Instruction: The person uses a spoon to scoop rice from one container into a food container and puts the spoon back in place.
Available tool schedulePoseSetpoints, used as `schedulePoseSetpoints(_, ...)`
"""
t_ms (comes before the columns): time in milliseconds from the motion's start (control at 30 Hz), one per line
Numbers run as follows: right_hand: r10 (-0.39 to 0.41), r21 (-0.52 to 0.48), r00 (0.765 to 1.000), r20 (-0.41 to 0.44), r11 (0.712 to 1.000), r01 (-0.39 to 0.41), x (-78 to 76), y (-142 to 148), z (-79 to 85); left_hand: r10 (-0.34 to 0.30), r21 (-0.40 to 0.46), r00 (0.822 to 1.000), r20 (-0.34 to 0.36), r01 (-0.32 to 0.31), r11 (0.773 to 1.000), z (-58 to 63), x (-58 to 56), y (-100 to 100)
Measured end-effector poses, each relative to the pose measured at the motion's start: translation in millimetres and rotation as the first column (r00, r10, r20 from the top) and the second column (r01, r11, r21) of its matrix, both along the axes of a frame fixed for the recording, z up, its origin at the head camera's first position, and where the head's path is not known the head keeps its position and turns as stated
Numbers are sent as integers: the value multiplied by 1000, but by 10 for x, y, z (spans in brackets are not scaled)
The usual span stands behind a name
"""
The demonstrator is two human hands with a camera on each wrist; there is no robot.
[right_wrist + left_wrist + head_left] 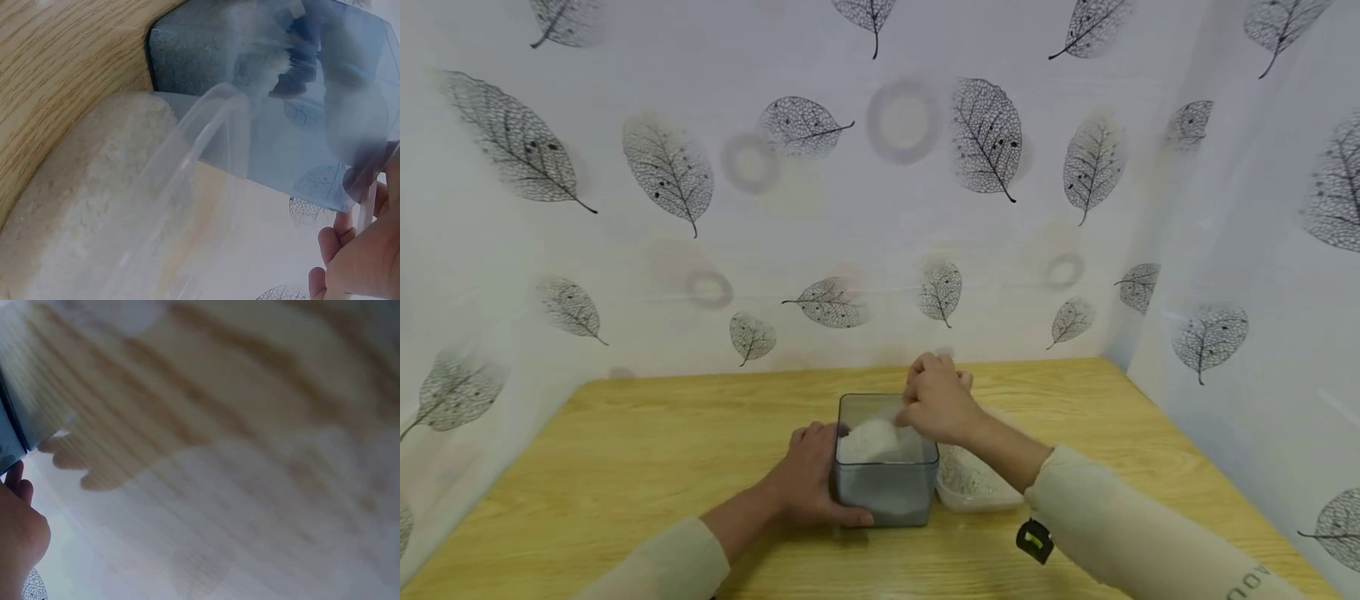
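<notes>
On the table stands a blue-grey see-through container (883, 492) with white rice (874, 442) in it. My left hand (808, 475) grips its left side, the thumb across the front face; the left wrist view catches only part of this hand at its edge. Over the container's right rim is my right hand (938, 402), pinching the thin pale handle of a translucent scoop (367, 209). The scoop's far end blurs against the rice in the head view. A clear plastic tub (977, 504), also with rice (94, 206), sits right beside the container, partly under my right forearm.
The wooden table (685, 467) extends to both sides of the container. A pale curtain (865, 208) with leaf prints hangs behind it and along the sides. A dark wrist strap piece (1035, 540) shows beneath the right sleeve.
</notes>
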State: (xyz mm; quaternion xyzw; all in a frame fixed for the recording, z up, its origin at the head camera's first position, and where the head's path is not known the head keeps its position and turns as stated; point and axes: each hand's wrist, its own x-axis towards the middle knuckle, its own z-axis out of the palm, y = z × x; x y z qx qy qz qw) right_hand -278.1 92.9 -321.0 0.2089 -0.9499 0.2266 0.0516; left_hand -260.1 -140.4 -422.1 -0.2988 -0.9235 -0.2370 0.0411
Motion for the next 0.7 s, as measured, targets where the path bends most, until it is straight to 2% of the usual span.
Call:
schedulePoseSetpoints(133,-1,-105,1000,-6,994,0,-18,74,13,0,3,1000,-5,0,1000,-1,8,-5)
schedulePoseSetpoints(300,8,-182,1000,1,983,-8,-31,159,33,-1,3,1000,-14,1,1000,-7,10,-4)
schedulePoseSetpoints(700,-43,-247,996,82,967,62,-84,321,129,7,1,1000,-13,-7,1000,-20,3,-3)
